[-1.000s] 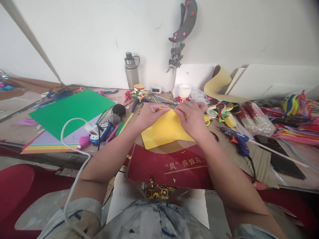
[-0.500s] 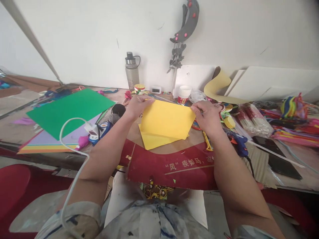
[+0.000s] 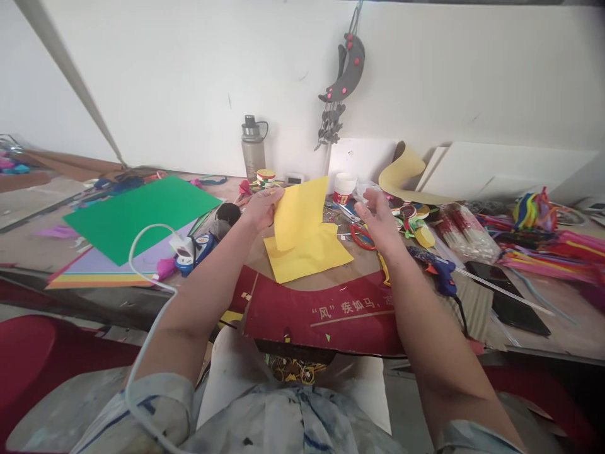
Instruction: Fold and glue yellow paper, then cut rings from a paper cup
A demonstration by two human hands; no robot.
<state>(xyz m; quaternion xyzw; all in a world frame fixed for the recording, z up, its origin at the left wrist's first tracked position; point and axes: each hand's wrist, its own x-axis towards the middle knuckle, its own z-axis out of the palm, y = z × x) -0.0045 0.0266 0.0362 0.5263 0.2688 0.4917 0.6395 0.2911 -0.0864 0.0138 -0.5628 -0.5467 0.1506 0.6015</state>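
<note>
My left hand (image 3: 263, 208) pinches the left edge of a yellow sheet of paper (image 3: 302, 211), which stands tilted up. Beneath it a second yellow sheet (image 3: 307, 258) lies flat on the brown board with a red printed band (image 3: 321, 318). Apart from the paper, my right hand (image 3: 378, 217) is raised with its fingers spread and nothing in it. Just below and left of that hand lie red-handled scissors (image 3: 362, 237).
Green paper (image 3: 142, 217) covers other coloured sheets at left, beside a blue device (image 3: 195, 252) with a white cable. A bottle (image 3: 254, 151) and paper cups (image 3: 345, 187) stand behind. At right are a blue glue gun (image 3: 442, 271), a black phone (image 3: 508, 296) and pipe cleaners (image 3: 553, 255).
My right hand has let go of the yellow sheet's right edge and opened. The sheet has swung left and more upright in my left hand, uncovering the scissors.
</note>
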